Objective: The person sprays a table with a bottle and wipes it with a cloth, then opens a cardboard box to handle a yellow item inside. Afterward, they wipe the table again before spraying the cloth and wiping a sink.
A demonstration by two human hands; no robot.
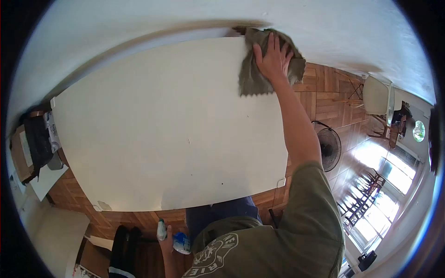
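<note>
My right hand (273, 58) lies flat, fingers spread, on a grey-green cloth (256, 76) with zigzag-cut edges. The cloth covers the far right corner of a white tabletop (162, 120) and hangs a little past its edge. Below the near edge of the table, my left hand (168, 242) is closed around a spray bottle (181, 243) with a white and green spray head and a blue label. A few small dark marks dot the tabletop, and a greyish worn patch (104, 205) shows at its near left corner.
A wall (185, 16) runs along the table's far side. On the right, a black fan (329, 149) stands on the parquet floor (320, 99), with a white chair (376, 95) beyond. Boxes and a black bag (37, 143) sit to the left. Dark trousers (125, 245) appear at lower left.
</note>
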